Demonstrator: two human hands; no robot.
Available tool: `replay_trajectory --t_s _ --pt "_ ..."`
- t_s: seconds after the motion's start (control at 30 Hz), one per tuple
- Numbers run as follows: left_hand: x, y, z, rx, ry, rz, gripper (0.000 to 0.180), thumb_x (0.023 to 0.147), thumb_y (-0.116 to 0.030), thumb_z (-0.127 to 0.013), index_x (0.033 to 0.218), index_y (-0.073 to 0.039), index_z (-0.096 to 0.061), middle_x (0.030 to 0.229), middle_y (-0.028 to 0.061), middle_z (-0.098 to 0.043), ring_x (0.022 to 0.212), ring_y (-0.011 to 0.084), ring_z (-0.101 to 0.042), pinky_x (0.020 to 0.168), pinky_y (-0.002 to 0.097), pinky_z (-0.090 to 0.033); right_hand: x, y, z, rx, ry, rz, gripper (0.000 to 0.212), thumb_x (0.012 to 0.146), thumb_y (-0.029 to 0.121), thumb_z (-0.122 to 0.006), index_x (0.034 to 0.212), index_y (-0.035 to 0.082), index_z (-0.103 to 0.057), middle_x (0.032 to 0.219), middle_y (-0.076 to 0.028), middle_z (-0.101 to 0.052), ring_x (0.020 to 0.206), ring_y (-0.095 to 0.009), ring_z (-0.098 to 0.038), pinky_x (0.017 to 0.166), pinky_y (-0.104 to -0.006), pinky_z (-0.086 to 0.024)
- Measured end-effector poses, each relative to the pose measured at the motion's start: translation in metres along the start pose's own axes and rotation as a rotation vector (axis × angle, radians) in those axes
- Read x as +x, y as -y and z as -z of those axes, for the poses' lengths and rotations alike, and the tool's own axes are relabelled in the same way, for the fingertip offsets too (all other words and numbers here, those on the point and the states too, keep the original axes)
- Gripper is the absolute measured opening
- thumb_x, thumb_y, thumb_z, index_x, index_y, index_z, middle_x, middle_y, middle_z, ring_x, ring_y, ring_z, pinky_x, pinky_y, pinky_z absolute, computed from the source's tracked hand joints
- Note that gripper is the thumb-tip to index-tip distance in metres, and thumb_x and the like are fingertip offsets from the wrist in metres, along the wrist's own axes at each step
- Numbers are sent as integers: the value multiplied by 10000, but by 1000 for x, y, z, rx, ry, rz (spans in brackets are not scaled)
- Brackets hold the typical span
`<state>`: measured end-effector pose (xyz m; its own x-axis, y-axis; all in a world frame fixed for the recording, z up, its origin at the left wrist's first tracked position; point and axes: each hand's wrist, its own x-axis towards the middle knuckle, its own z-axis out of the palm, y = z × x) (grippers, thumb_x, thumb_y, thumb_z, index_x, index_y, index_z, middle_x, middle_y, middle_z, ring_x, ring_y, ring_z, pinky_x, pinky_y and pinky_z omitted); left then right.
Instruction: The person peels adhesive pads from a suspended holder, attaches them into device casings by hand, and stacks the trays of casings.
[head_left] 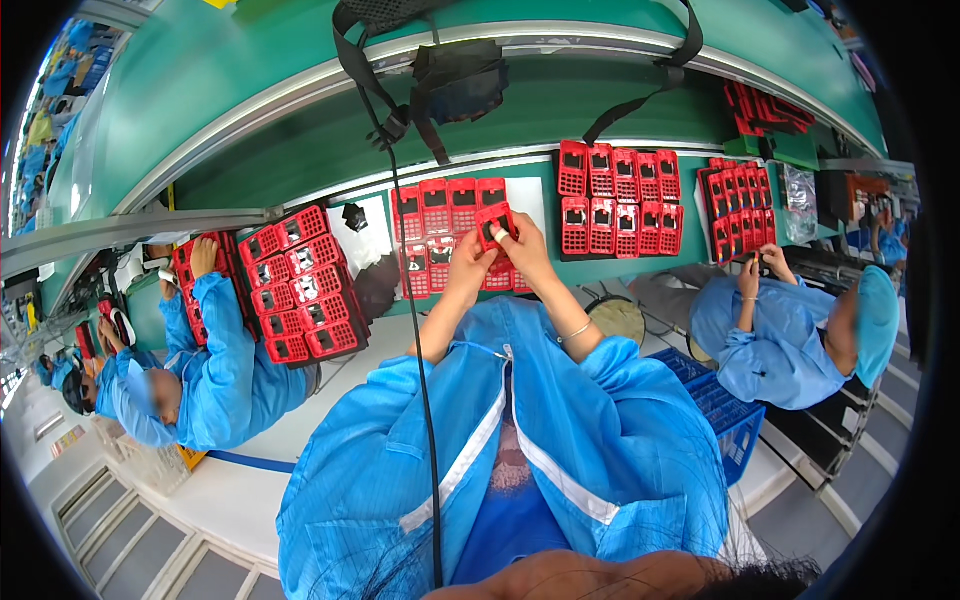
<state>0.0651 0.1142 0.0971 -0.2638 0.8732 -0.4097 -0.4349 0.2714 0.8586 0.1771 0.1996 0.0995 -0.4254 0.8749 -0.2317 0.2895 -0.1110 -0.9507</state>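
Note:
Both my hands hold one small red plastic housing (489, 217) with a dark window, raised over the bench in front of me. It looks like the front cover of a keypad phone. My left hand (469, 264) grips its lower left side with the fingertips. On the right side my right hand (528, 252) closes around it, its thumb lying across the front. Beneath and behind my hands, rows of similar red housings (434, 202) with grids of key holes lie on a white sheet (526, 198). My wrists hide part of the lower row.
More red housings stand in rows to the right (600, 212) and in a stack at left (305, 285). A black cable (405, 260) hangs down before me. Co-workers in blue sit at left (235, 350) and right (765, 330). A blue crate (735, 420) stands behind me.

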Motion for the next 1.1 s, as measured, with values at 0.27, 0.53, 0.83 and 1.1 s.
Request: replay_trajectory --t_s 0.27,0.53,0.83,1.1 --pt "3 5 -19 -381 -175 97 275 1015 -92 -560 1290 -88 -579 1180 54 -667 1070 186 -653 879 377 -567 3 -2 14 -39 61 134 259 980 132 -550 1172 20 -683 1066 -152 -622 1001 -304 -615 883 -362 -479" --pt "1 7 -49 -454 -209 108 220 1013 -75 -551 1211 -41 -639 1168 78 -674 1080 213 -653 895 387 -561 5 28 47 -39 -43 266 192 960 165 -596 1014 15 -702 964 -164 -645 919 -342 -623 816 -408 -487" --pt "-2 6 -57 -490 -253 108 207 997 -7 -535 1183 -5 -626 1107 101 -684 1008 203 -671 873 357 -567 -5 39 70 -612 -122 1149 114 766 121 -715 879 113 -706 927 -31 -637 912 -264 -585 835 -435 -432" --pt "8 27 -54 -383 -244 42 248 977 43 -518 1209 -30 -567 1078 94 -662 987 214 -674 847 351 -565 39 227 57 24 -418 1004 83 810 79 -753 855 38 -696 923 -93 -607 914 -284 -569 819 -386 -467"
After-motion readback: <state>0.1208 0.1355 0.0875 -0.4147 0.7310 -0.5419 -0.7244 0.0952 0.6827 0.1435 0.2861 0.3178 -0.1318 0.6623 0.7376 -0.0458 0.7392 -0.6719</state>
